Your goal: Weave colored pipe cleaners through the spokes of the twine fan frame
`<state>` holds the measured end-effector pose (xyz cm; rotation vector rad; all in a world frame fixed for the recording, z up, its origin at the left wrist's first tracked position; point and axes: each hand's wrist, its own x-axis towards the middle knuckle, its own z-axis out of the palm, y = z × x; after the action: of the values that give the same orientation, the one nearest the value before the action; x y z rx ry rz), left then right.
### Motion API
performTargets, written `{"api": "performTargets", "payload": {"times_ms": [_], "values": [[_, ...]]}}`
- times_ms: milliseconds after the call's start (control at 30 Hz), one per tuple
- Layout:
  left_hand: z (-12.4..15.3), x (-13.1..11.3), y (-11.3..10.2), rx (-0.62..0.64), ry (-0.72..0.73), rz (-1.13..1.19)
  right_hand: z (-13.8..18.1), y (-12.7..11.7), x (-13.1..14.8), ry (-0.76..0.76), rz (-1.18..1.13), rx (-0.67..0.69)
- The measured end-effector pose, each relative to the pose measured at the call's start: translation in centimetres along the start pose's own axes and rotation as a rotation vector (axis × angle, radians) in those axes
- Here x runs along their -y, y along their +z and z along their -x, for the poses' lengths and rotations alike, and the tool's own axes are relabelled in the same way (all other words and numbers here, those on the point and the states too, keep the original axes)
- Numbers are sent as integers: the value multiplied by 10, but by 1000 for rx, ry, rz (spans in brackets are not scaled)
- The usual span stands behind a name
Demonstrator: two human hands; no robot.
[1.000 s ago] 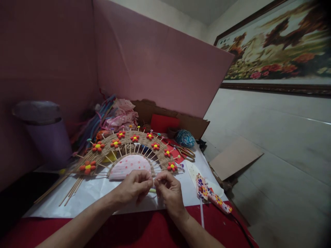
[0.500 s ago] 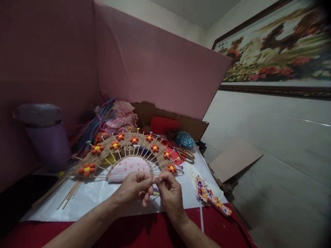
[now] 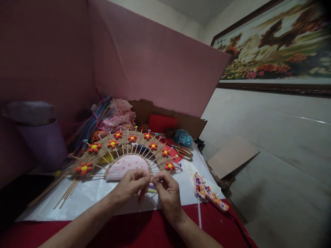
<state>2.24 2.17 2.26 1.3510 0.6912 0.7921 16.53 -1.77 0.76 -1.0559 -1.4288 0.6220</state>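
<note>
In front of the woven fan-shaped piece, my left hand (image 3: 134, 184) and my right hand (image 3: 168, 191) meet fingertip to fingertip. Both are closed in a pinch, and whatever lies between the fingertips is too small to make out. The twine fan (image 3: 103, 158) carries red-orange flowers (image 3: 84, 168) with yellow centres and thin sticks tipped with small coloured beads. At its inner curve sits a half-round of pale pink spotted fabric (image 3: 126, 168), partly behind my left hand. A yellow-green and purple strip (image 3: 152, 188) shows under my hands.
A flower-patterned glue gun (image 3: 209, 194) with a clear stick lies at the right. Behind are scissors (image 3: 184, 151), a blue yarn ball (image 3: 182, 137) and heaped pink fabric (image 3: 121, 113). A purple bin (image 3: 42, 144) stands left; loose sticks (image 3: 67, 193) lie near it.
The view has shifted slightly, so the scene sits a little further left. My hands keep their fingertips together, with the left fingers curled in somewhat more.
</note>
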Motion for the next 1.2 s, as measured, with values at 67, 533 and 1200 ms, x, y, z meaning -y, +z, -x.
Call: {"api": "performTargets", "payload": {"times_ms": [67, 533, 1200], "values": [[1, 0, 1, 9, 1, 34, 0, -1, 0, 44, -36, -9], [3, -6, 2, 13, -33, 70, -1, -3, 1, 121, -107, 23], [0, -2, -1, 5, 31, -68, -7, -4, 2, 130, -107, 67]]}}
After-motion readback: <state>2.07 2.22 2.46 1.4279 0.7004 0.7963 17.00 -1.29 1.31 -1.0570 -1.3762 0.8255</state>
